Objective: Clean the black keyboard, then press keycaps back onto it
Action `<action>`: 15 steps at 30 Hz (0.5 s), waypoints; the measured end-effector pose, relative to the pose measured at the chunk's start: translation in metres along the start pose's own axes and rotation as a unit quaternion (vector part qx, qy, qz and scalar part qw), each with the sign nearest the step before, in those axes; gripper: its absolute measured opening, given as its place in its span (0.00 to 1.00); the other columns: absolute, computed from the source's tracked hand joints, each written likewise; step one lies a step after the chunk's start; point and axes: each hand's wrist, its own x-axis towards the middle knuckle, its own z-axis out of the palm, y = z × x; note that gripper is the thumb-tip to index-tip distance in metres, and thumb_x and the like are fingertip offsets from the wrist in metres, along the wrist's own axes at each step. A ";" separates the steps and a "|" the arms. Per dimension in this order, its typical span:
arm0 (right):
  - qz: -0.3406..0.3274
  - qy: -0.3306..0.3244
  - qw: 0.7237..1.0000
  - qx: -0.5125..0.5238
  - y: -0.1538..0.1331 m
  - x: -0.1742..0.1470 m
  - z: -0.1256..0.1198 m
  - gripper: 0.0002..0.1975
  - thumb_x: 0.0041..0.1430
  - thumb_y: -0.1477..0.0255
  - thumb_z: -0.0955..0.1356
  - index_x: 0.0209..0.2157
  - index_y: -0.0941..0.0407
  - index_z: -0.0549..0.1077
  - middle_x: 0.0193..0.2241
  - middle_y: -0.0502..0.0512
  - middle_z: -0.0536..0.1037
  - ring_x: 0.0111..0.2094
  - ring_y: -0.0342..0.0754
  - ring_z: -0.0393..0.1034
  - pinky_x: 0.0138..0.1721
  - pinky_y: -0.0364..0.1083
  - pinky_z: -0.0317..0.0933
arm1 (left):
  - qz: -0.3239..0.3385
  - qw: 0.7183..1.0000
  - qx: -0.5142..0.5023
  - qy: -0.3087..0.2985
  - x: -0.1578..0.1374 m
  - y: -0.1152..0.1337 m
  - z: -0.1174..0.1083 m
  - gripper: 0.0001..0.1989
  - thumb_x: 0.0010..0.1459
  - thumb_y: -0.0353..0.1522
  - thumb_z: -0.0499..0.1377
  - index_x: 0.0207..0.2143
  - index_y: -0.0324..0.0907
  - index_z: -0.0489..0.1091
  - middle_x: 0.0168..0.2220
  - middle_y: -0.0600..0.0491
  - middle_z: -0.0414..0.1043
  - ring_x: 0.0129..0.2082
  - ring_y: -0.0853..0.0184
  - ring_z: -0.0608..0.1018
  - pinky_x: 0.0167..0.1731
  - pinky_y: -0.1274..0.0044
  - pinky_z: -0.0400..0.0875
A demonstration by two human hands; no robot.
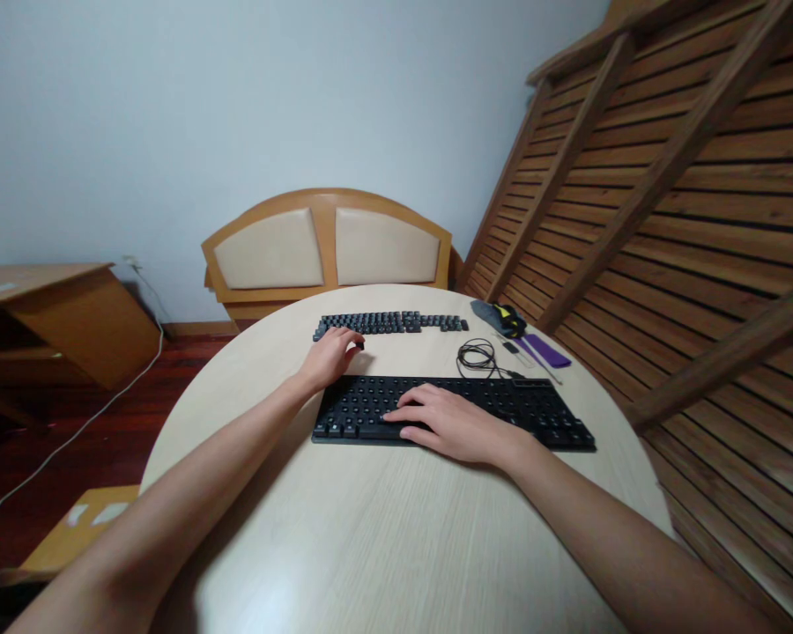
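Observation:
My left hand (331,359) is closed in a pinch above the far left part of the table, with a small black keycap (359,346) between thumb and fingers. Under my right hand (453,424) lies a black keyboard (353,405), many of whose key positions show no caps; a few capped keys line its front left corner and right side. The right fingers are stretched out and apart, their tips touching the keyboard's middle. Loose black keycaps (370,323) lie in rows behind the keyboard, just beyond my left hand.
A coiled black cable (477,354) sits behind the keyboard. To its right are a grey, black and yellow glove-like bundle (498,317), a purple strip (547,350) and a thin metal rod. Everything lies on a round table (344,528); slatted wood (700,238) leans at right.

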 end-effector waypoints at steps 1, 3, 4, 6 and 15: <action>0.000 0.000 1.000 -0.002 0.000 0.000 0.000 0.17 0.70 0.64 0.63 0.57 0.47 0.73 0.52 0.56 0.74 0.53 0.53 0.67 0.56 0.54 0.61 | 0.000 1.000 -0.015 0.005 -0.006 0.007 -0.004 0.08 0.65 0.30 0.55 0.44 0.41 0.73 0.46 0.47 0.76 0.47 0.59 0.75 0.50 0.69 0.69; 0.003 -0.002 1.000 -0.005 -0.001 0.000 0.000 0.18 0.70 0.64 0.63 0.57 0.47 0.73 0.53 0.57 0.74 0.53 0.54 0.66 0.56 0.54 0.61 | -0.001 0.996 -0.088 0.010 -0.021 0.021 -0.013 0.09 0.65 0.31 0.55 0.45 0.41 0.72 0.44 0.48 0.76 0.45 0.61 0.76 0.47 0.71 0.70; 0.005 -0.002 1.000 -0.006 -0.001 0.000 0.000 0.18 0.70 0.64 0.63 0.58 0.47 0.72 0.53 0.57 0.74 0.53 0.54 0.67 0.56 0.55 0.61 | -0.001 0.991 -0.135 0.004 -0.029 0.028 -0.018 0.08 0.65 0.31 0.56 0.44 0.41 0.72 0.43 0.48 0.76 0.44 0.61 0.76 0.45 0.71 0.71; 0.007 0.002 1.000 -0.006 -0.001 0.000 0.001 0.19 0.69 0.63 0.63 0.60 0.48 0.70 0.53 0.58 0.73 0.54 0.55 0.67 0.56 0.55 0.61 | 0.004 0.980 -0.200 -0.018 -0.042 0.042 -0.029 0.08 0.64 0.31 0.56 0.43 0.41 0.72 0.42 0.49 0.76 0.43 0.61 0.76 0.45 0.71 0.71; 0.013 0.018 1.000 -0.004 -0.003 0.001 0.003 0.25 0.67 0.62 0.66 0.63 0.51 0.64 0.54 0.60 0.74 0.54 0.56 0.66 0.56 0.56 0.61 | 0.047 0.937 -0.272 -0.216 -0.056 0.058 -0.047 0.09 0.63 0.33 0.56 0.43 0.42 0.72 0.36 0.53 0.75 0.32 0.67 0.74 0.34 0.77 0.68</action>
